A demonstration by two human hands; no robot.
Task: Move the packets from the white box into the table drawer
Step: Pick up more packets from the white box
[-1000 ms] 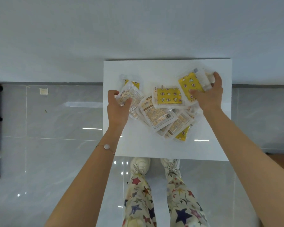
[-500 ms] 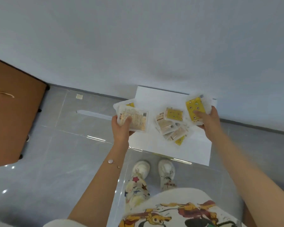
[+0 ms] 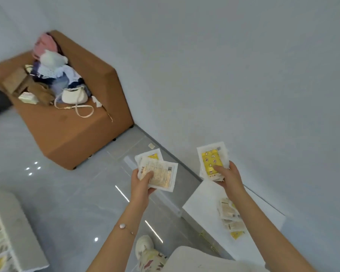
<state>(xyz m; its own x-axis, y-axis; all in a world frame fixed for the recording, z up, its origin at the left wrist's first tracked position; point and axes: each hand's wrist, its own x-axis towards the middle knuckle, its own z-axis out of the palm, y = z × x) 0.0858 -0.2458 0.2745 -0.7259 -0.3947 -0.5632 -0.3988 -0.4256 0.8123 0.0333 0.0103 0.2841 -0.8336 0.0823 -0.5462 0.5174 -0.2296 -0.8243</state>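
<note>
Grey tiled floor (image 3: 67, 203): glossy, with light reflections.

Brown upholstered seat (image 3: 82, 134), upper left against the wall: carries a heap of clothing (image 3: 53, 75) and a white handbag (image 3: 75, 96). Not part of the task.

White box (image 3: 202, 205), lower right: several loose packets (image 3: 231, 216) lie on its white surface, overlapping one another and partly hidden by the right forearm.

White unit (image 3: 14, 232), lower left edge: blurred, with yellowish contents. Cannot tell whether this is the drawer.

Left bundle (image 3: 161, 175): at least two flat packets, held in the air over the floor, well clear of the box. The left grip (image 3: 142, 185) pinches them at the lower left corner, thumb on top and fingers beneath.

Right bundle (image 3: 211, 160): a stack with a yellow-printed face uppermost, held just above the far end of the box. The right grip (image 3: 229, 176) clamps its lower edge, thumb across the face.

Handling assessment: the packets look light, thin and flexible, with smooth film wrappers likely to slide on each other. A corner pinch lets a stack fan out, so a hold across the middle with the thumb pressing the stack flat would be safer. They do not appear fragile.

Bracelet (image 3: 124, 226) on the left wrist: no bearing on the task.
</note>
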